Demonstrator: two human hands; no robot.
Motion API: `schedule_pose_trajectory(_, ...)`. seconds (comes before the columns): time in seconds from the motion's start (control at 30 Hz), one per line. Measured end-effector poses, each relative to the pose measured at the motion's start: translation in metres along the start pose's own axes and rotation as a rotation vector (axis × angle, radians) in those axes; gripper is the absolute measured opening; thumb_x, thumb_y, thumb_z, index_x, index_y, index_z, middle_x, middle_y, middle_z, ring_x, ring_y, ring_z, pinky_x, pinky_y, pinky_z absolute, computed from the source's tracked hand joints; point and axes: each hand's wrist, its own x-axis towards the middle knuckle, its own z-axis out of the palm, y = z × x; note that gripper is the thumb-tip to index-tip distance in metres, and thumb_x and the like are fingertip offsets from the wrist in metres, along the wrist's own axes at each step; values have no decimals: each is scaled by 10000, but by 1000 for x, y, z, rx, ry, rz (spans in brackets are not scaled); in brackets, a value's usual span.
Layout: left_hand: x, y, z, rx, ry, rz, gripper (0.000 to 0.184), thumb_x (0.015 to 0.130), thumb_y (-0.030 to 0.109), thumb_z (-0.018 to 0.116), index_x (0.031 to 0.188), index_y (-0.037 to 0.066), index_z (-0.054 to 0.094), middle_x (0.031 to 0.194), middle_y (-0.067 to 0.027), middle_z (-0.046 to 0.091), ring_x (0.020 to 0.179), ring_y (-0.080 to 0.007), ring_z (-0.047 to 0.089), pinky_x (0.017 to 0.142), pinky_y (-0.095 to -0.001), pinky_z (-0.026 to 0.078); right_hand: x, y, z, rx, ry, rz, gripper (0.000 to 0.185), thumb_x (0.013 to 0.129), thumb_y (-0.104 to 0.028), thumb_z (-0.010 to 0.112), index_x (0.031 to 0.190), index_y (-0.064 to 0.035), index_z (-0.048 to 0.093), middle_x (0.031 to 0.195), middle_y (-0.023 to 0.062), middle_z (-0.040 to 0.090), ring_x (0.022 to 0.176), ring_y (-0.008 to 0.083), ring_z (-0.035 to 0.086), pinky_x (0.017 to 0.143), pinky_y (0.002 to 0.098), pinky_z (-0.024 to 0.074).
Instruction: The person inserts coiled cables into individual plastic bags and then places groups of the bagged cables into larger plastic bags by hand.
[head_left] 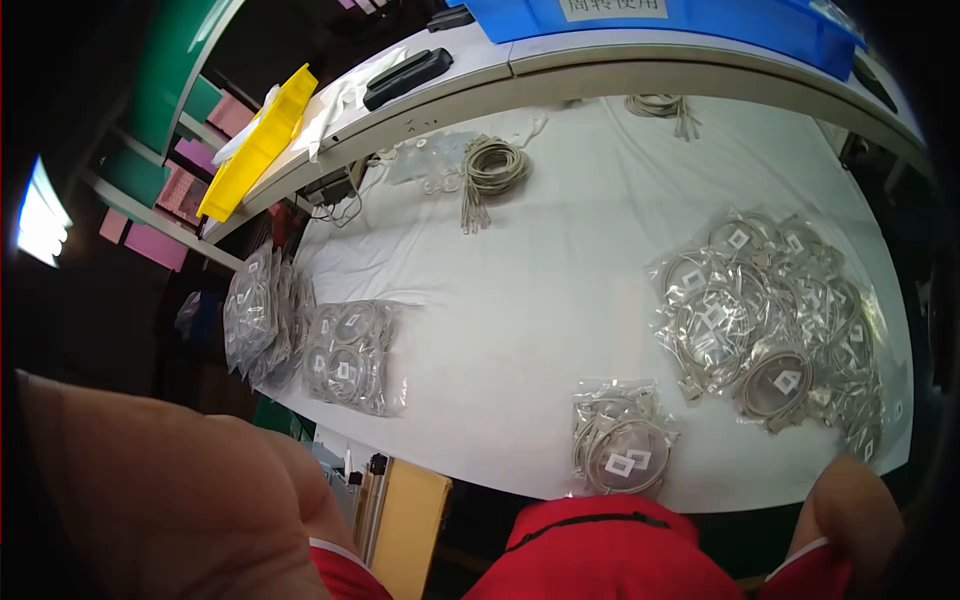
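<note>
Only bare arms show, both bent, with the hands out of the frame. The left arm point(170, 490) fills the lower left corner, very close to the camera. At the lower right, the other arm point(850, 505) emerges from a red sleeve and its hand cannot be seen. A clear plastic bag of coiled grey cables point(625, 440) lies at the table's front edge, right before my red-clothed body. Toward the left edge rests another bag of coiled cables point(350, 355) with white labels, beside a stack of similar bags point(255, 315).
A large heap of bagged cables point(740, 310) covers the table's right side. Loose coiled cables point(495, 168) lie at the back on the white tabletop point(520, 300). The raised shelf holds a blue bin point(680, 35), a black case point(410, 78) and a yellow tray point(260, 145).
</note>
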Motion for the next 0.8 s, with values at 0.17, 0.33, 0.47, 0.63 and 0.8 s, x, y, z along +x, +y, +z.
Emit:
schedule_pose_trajectory(0.17, -10, 20, 10, 28, 55, -65, 666, 787, 279, 565, 1285, -32, 249, 1266, -226, 334, 1175, -369, 349, 982, -462, 270, -1, -16, -29, -138, 39, -23, 328, 822, -144, 392, 1057, 63, 492, 1039, 181, 532, 994, 279, 505, 884, 363, 375)
schedule_pose_trajectory(0.33, -11, 31, 54, 82, 9, -273, 659, 786, 268, 567, 1283, -33, 255, 1262, -225, 339, 1173, -368, 352, 982, -461, 271, -11, -47, -30, -268, 83, 116, 328, 814, -127, 410, 1061, 73, 490, 1051, 177, 527, 1008, 277, 497, 887, 358, 369)
schedule_pose_trajectory(0.47, -95, 3, 78, -256, -372, -950, 628, 700, 84, 648, 1229, -28, 328, 1162, -182, 446, 1111, -265, 433, 949, -370, 330, -31, -26, -34, -637, 26, 525, 305, 800, -119, 434, 1045, 53, 488, 984, 111, 538, 912, 216, 512, 813, 312, 388)
schedule_pose_trajectory(0.63, -289, 48, 150, -538, -710, -1946, 733, 693, 206, 709, 1254, -43, 307, 1189, -179, 459, 1103, -233, 454, 921, -337, 368, -230, 57, -105, -808, -426, 1481, 696, 699, -293, 685, 1211, 40, 352, 1135, 210, 471, 955, 274, 543, 755, 327, 459)
schedule_pose_trajectory(0.8, -281, 69, 190, -675, -554, -1906, 707, 667, 166, 729, 1228, -32, 346, 1126, -143, 507, 1029, -207, 497, 872, -322, 409, -241, 114, -46, -1058, -593, 1109, 817, 644, -288, 726, 1241, 71, 297, 1185, 237, 414, 1036, 323, 481, 881, 334, 387)
